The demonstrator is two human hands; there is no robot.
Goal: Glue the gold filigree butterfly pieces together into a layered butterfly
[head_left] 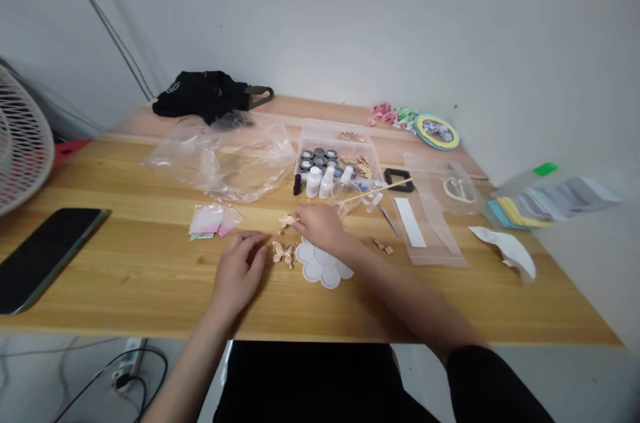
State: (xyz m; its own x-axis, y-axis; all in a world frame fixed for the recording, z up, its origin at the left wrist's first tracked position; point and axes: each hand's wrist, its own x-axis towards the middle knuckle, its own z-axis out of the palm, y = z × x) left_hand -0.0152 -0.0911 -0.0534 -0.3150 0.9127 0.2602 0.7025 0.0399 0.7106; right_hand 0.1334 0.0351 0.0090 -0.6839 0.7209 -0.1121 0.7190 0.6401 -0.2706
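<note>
Holding a gold ornament [287,222] by its right edge in the right hand [320,226], with fingertips drawn together on it; looks like a pinch, cannot confirm with the thumb hidden. Probably gripped at the edge to leave most of the surface uncovered. Find the ornament mid-table, just beyond the gold butterfly [283,254] and by the far left side of the white palette [327,271]. Resting the left hand [240,260] on the tabletop [150,290], loosely curled, about half open, with seemingly nothing in it; just left of the butterfly, cannot tell whether touching. Likely laid there to prop the forearm and to be close to the small pieces. See the palette, flat and toward the near side, likely so as to be within easy reach of both hands. See white bottles [313,183] upright on the near side of the clear storage box [320,131], probably to avoid spilling; note round pots [320,161] grouped inside it, likely to prevent rolling about. Note a wooden stick [379,191] lying slantwise right of the bottles, reaching over the black frame [389,178]; cannot tell whether propped on it. Note a floral gold piece [383,247] apart at right, probably set aside to avoid clutter, and pink-filled packets [213,218] to the far left of the hands, clear of the working spot.
</note>
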